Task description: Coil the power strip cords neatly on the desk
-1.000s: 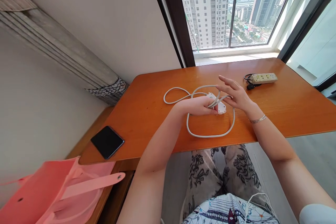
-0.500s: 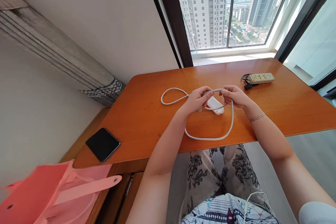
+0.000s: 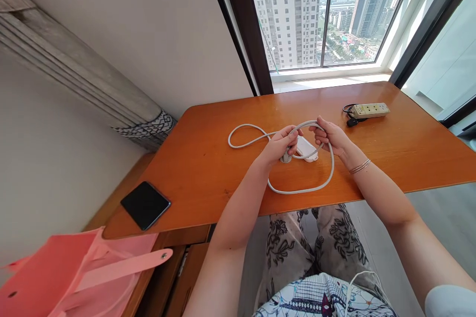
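White strip [image 3: 305, 147] is laid on the tabletop [image 3: 208, 158], between the two grips and a little to their near side; it is partly crossed by the white cord [image 3: 297, 192]. Left grip [image 3: 279, 143] is placed just left of the white strip, closed narrow, with cord pinched between thumb and fingers. Greyish plug [image 3: 285, 158] is seen under that grip, also left of the white strip; whether it is held or just hangs cannot be told. Right grip [image 3: 330, 137] is placed right of the white strip and slightly beyond it, fingers curled around cord. Between the grips, cord is arched past the far end of the white strip. One large loop is spread on its near side, a second well to its left. Beige power strip [image 3: 370, 110] is set right of the white strip, farther off. Black flat device [image 3: 146, 205] is laid far left of it, nearer; pink bag [image 3: 48, 267] is seen farther left still.
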Motion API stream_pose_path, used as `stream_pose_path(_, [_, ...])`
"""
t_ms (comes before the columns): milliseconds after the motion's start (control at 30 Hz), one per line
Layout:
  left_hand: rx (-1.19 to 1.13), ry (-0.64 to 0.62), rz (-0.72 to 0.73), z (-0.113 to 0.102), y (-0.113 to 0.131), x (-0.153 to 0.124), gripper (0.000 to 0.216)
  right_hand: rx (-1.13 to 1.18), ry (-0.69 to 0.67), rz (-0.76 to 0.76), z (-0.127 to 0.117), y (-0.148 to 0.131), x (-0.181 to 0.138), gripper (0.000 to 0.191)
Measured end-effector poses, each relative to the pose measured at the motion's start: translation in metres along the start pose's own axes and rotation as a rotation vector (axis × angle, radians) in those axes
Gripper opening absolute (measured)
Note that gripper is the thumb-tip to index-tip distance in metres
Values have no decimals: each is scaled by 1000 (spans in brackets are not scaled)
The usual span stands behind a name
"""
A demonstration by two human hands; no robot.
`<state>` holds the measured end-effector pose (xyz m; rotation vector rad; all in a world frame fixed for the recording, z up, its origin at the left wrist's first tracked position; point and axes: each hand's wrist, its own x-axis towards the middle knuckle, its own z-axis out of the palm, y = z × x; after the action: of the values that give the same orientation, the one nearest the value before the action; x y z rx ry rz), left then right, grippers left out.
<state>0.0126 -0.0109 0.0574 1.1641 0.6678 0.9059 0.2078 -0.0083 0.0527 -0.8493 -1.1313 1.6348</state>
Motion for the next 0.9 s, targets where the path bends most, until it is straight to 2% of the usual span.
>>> stream_pose_path(100, [-165,89,-19,3,6,-2,26,-23,-8,-65,3,0,-3,54])
stream_pose_path(200, [-281,186,-40,4,16,-4,27,-32,-46,-58,5,0,-4,53])
stream_pose_path(367, [-339,305,-22,3,25,-6,39,-49,-78,7,4,5,3,62])
stream_pose_path(467, [-347,356,5,3,22,-5,40,-129,-102,-18,3,12,7,64])
stream_pose_path(600, [-336,322,-83,5,14,-2,36,-339,55,-205,0,24,8,52])
stream_pose_path(733, [-318,255,-140,6,12,-3,32,-752,184,-422,-4,29,5,58])
stream_pose_path(800, [-320,236,-149,7,12,-4,31,-930,245,-467,-6,28,4,54])
stream_pose_path(900, [-341,226,-172,7,11,-4,32,-1066,344,-492,-7,25,3,45])
